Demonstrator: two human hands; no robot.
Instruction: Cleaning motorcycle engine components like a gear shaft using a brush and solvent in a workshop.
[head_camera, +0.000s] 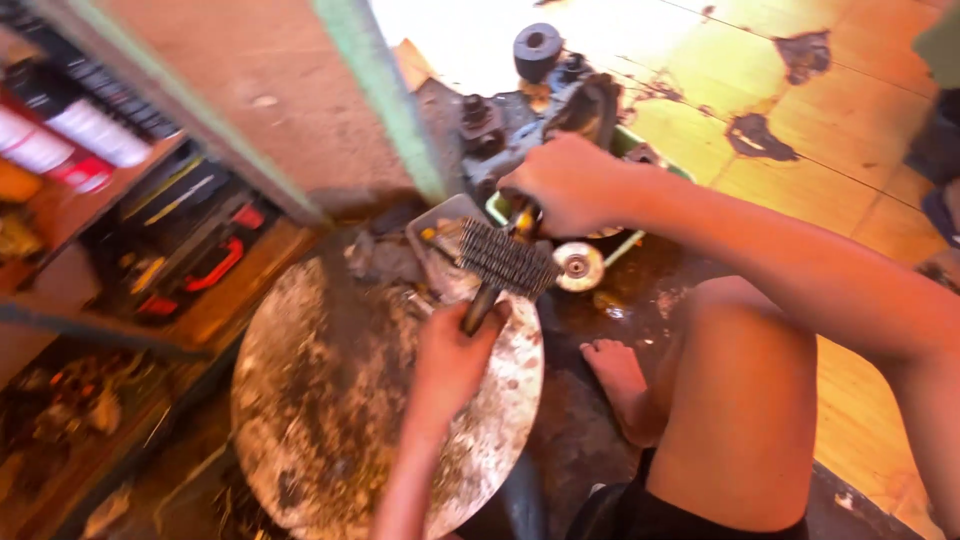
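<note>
My left hand (452, 360) grips the dark handle of a wire brush (505, 262), whose bristled head lies over a small metal part. My right hand (570, 182) is closed around a yellowish part (524, 218) just above the brush head, holding it against the brush. Both hands work over the far edge of a round, rusty metal disc (330, 400) that serves as a work surface. A small round wire wheel (578, 266) lies right of the brush. The picture is blurred by motion.
Greasy engine parts and a black cylinder (537, 48) sit behind my hands by a green tray (630, 145). Wooden shelves (150, 250) with tools and cans stand at left. My bare knee (740, 400) and foot (615, 375) rest at right on an oil-stained yellow floor (800, 110).
</note>
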